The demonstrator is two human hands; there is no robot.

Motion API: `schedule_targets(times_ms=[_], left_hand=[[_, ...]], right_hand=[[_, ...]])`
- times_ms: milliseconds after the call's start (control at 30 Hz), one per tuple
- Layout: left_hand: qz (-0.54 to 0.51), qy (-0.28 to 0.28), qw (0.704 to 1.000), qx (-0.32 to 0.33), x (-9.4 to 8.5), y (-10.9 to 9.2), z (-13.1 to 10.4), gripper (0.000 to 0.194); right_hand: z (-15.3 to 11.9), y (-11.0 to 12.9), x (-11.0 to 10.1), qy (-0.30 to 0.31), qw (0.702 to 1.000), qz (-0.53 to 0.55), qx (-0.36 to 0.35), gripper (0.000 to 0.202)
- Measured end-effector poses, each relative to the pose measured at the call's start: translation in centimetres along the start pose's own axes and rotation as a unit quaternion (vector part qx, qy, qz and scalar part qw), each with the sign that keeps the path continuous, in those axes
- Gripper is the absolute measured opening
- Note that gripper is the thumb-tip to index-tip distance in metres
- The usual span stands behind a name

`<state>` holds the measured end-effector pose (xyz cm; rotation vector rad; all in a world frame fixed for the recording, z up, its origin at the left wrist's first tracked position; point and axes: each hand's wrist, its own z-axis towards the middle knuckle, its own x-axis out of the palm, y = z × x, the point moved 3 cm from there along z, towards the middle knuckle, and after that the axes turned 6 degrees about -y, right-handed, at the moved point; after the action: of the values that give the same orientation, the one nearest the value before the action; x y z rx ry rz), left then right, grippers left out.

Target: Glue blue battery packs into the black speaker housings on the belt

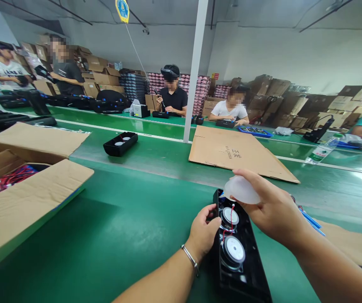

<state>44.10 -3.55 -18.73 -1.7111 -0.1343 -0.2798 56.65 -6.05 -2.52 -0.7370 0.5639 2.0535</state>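
A long black speaker housing [253, 269] lies on the green bench in front of me. Two round speakers [234, 249] with silver backs sit in it, and a red wire [232, 216] runs between them. Fingers curled over the left wall, my left hand [202, 230] grips the housing. My right hand [272, 210] is wrapped around a translucent white squeeze bottle [242, 190], tilted over the far end of the housing. Its tip points down to the left, by the far corner; whether it touches cannot be made out.
An open cardboard box [35, 198] of red wires stands at left. Ahead are another black housing [121, 144] and a flat cardboard sheet [234, 151]. Blue-handled tools [312, 221] and torn cardboard [351, 240] lie right, a water bottle [324, 149] beyond. Several people work across the bench.
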Motion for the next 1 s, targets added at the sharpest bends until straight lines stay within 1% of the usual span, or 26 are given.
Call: schedule_targets(times_ms=[200,467,600,667,800,1000], left_hand=[[-0.013,-0.002,1.000,0.004,0.0,0.2,0.1,0.047],[0.014,-0.008,1.000,0.012,-0.1,-0.1,0.1,0.045],[0.057,-0.004,0.998,0.024,-0.1,-0.4,-0.2,0.048],[0.085,-0.012,0.996,0.026,-0.1,-0.7,-0.4,0.048],[0.095,-0.045,0.994,0.030,-0.1,-1.4,-0.7,0.039],[0.075,-0.060,0.995,0.020,-0.1,-2.4,-1.0,0.030]], right_hand=[[0.3,0.2,0.0,0.010,1.000,-0.009,-0.001,0.046],[0.6,0.3,0.3,0.011,1.000,-0.013,0.005,0.044],[0.2,0.5,0.0,0.015,1.000,-0.015,0.004,0.046],[-0.1,0.5,-0.1,0.010,1.000,-0.012,0.003,0.048],[-0.7,0.2,-0.2,0.009,1.000,-0.010,0.012,0.049],[-1.0,-0.4,-0.3,-0.003,0.999,-0.014,0.033,0.046]])
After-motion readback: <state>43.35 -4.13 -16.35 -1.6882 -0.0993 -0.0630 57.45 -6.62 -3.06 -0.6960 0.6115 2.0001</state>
